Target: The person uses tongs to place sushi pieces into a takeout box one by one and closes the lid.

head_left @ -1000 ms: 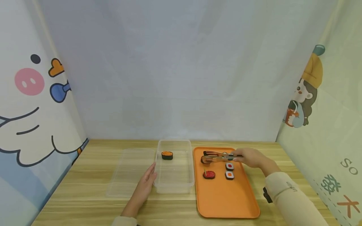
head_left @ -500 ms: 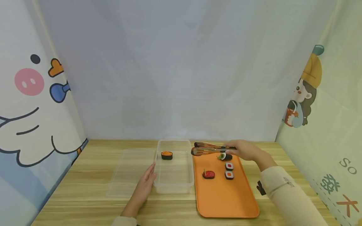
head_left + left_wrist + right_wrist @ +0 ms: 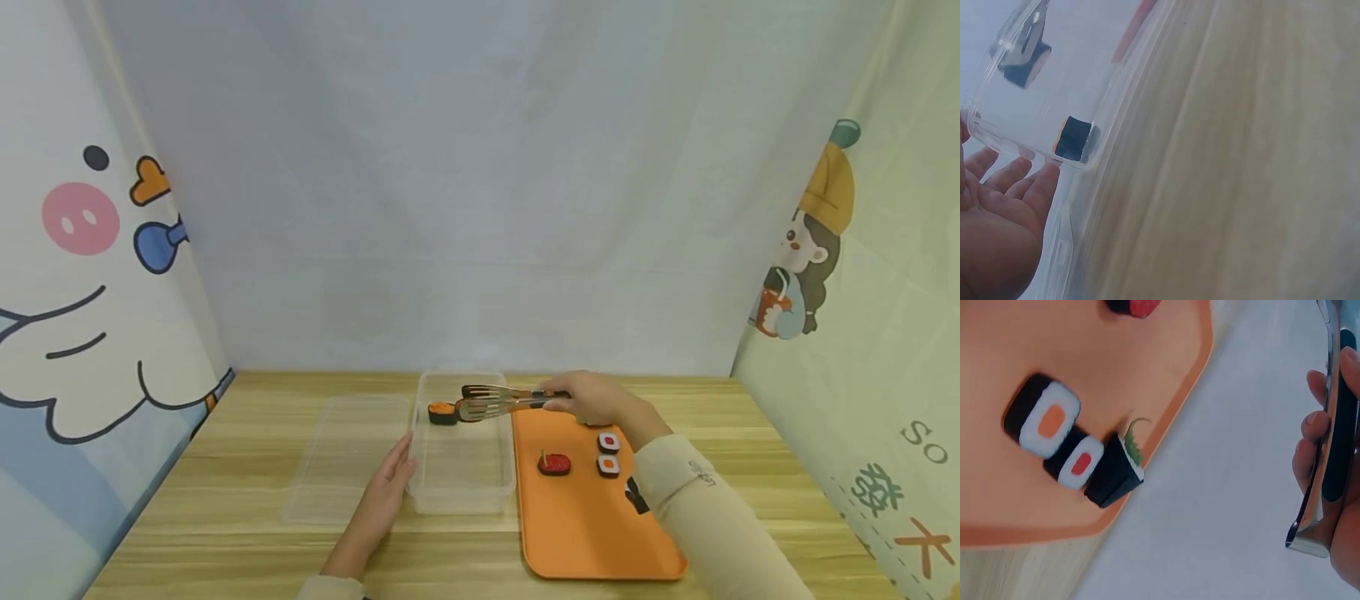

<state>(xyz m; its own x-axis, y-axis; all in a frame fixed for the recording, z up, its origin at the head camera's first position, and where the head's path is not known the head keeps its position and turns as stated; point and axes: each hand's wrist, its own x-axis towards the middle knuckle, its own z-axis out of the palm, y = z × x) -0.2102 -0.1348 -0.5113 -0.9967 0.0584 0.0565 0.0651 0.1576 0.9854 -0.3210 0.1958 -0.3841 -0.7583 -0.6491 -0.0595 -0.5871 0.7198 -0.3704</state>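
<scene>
Now, going left to right, we rest our left hand (image 3: 386,490) with straight fingers against the near left wall of the clear box (image 3: 465,498), as before. Inside it sits the orange-topped sushi (image 3: 442,412), black-wrapped, by the far wall. Our right hand (image 3: 592,400) grips the tongs (image 3: 498,402), which have swung from over the orange tray (image 3: 600,533) to the box, tips carrying a dark piece just beside that sushi; a second piece is arriving.
</scene>
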